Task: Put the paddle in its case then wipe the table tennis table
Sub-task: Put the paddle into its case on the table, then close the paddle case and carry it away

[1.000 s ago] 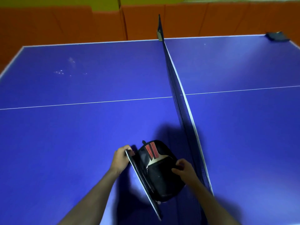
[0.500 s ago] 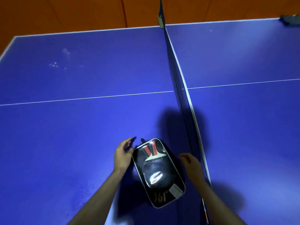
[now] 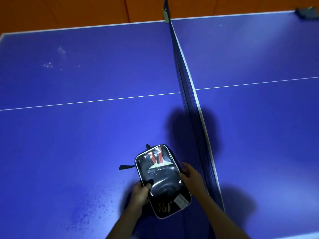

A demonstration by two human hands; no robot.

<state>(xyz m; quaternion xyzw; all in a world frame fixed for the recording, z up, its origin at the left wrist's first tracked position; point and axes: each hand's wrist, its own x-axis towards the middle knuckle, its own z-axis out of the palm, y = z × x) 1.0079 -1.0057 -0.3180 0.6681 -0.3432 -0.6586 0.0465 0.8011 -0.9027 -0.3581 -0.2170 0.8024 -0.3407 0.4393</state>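
A black paddle case (image 3: 162, 180) with a clear window lies flat on the blue table tennis table (image 3: 86, 135), just left of the net. The paddle (image 3: 158, 161) shows through the window, with its red and black handle pointing away from me. My left hand (image 3: 140, 194) pinches the case's left edge, probably at the zipper. My right hand (image 3: 191, 176) rests against the case's right side with relaxed fingers. A dark cloth (image 3: 305, 12) lies at the table's far right corner.
The net (image 3: 189, 100) runs from the far edge toward me, right beside the case. White specks (image 3: 50, 65) and a dusty smear (image 3: 95, 204) mark the left half of the table. An orange padded wall (image 3: 69, 11) stands behind the table.
The case's lid has come down and the case now lies flat. My left hand slid from the case's top corner down its left edge. My right hand moved onto the right side.
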